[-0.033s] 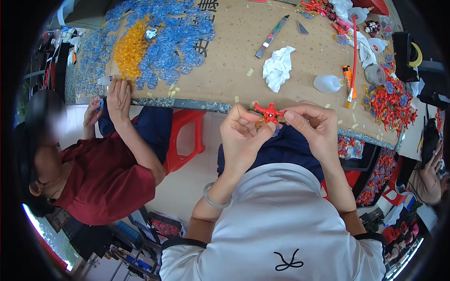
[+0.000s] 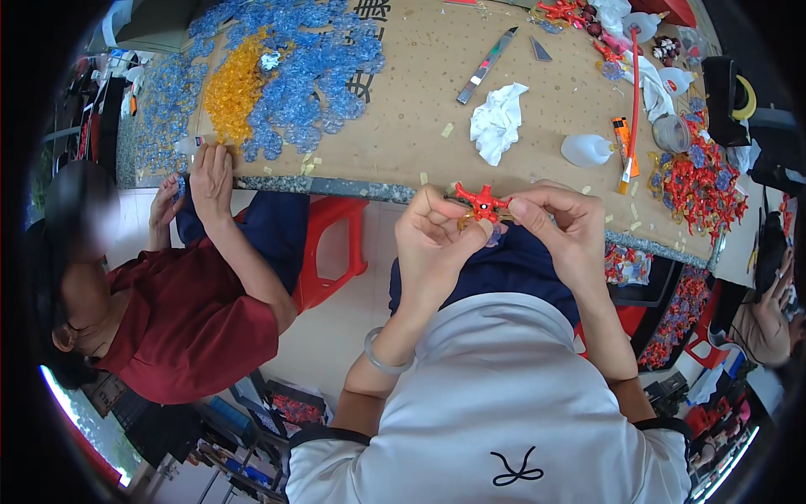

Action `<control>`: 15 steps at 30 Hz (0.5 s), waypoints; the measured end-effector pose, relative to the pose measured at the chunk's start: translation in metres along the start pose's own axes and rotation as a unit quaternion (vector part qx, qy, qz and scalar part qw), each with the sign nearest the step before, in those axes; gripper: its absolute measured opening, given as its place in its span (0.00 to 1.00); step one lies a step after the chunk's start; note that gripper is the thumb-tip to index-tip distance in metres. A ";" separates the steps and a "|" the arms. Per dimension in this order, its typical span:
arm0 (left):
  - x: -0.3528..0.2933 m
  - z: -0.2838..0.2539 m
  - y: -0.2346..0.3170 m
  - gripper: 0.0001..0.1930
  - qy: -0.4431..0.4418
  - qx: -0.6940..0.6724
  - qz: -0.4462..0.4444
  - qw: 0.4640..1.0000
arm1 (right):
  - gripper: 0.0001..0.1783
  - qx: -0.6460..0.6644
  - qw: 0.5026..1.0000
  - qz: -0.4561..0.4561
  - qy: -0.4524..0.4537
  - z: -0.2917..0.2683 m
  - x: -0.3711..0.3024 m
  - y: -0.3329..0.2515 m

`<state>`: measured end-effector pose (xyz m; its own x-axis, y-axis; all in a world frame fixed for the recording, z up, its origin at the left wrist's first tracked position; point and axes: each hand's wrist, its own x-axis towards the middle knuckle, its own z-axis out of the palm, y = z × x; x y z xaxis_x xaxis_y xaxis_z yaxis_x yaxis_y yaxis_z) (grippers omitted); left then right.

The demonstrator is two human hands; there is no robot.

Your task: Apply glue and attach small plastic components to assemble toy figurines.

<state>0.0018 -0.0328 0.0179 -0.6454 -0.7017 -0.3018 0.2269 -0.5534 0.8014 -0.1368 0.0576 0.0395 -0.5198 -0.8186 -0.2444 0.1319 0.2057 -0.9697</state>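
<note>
Between my two hands, just off the table's front edge, is a small glossy red plastic figurine with several stubby limbs and a dark and white spot at its middle. My left hand pinches it from the left and below, thumb pressed near its base. The fingers of my right hand close on the tip of its right limb. Under the red piece a bit of yellow and a translucent purple part show, partly hidden by my fingers.
On the brown table lie a crumpled tissue, a cutter knife, a white squeeze bottle and a brush. Red pieces heap at right, blue translucent ones at left. A co-worker in dark red sits left.
</note>
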 end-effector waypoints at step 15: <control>0.004 -0.001 0.006 0.18 -0.039 -0.018 -0.106 0.993 | 0.07 -0.091 0.992 -0.090 0.012 0.001 0.007 -0.006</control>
<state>0.0014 -0.0389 0.0207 -0.7355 -0.5320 -0.4196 0.1049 -0.7013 0.7051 -0.1398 0.0501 0.0433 -0.5420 -0.8379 -0.0650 -0.1180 0.1524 -0.9812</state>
